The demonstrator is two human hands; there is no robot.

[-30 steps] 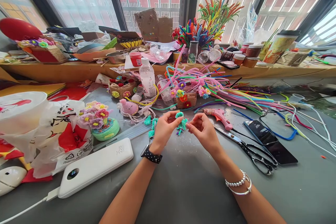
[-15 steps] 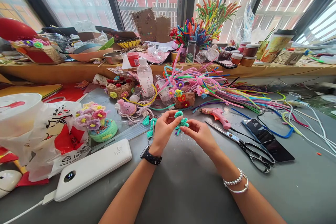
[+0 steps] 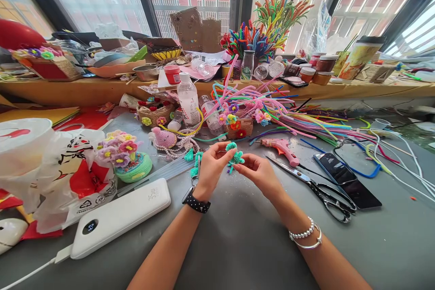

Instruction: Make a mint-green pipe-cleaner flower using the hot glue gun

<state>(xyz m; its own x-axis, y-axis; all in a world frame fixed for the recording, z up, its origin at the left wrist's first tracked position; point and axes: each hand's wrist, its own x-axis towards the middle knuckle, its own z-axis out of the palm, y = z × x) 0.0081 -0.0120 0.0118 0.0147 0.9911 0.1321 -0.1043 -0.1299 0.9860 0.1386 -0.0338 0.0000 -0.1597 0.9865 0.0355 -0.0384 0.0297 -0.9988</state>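
A small teal piece of bent, fuzzy pipe cleaner [image 3: 235,157] is held between both hands above the grey table. My left hand [image 3: 213,167] pinches it from the left with thumb and fingers. From the right, the thumb and fingertips of my right hand [image 3: 258,171] close on its edge. Part of the piece is hidden behind the fingers. Just left of my left hand lie teal tassels [image 3: 196,163] with a metal ring. Right of my right hand rest a pink glue gun [image 3: 282,148] and black-handled scissors [image 3: 314,186], with their blades pointing towards the glue gun.
A white power bank [image 3: 125,217] with a cable lies at the left, near a pipe-cleaner flower pot [image 3: 134,170] and a plastic bag [image 3: 81,167]. A phone [image 3: 346,181] lies at the right. Loose pipe cleaners [image 3: 292,118], a bottle [image 3: 188,102] and flower baskets [image 3: 239,129] stand behind.
Both hands keep their pinch on the teal piece and have hardly moved. The whole view has shifted very slightly.
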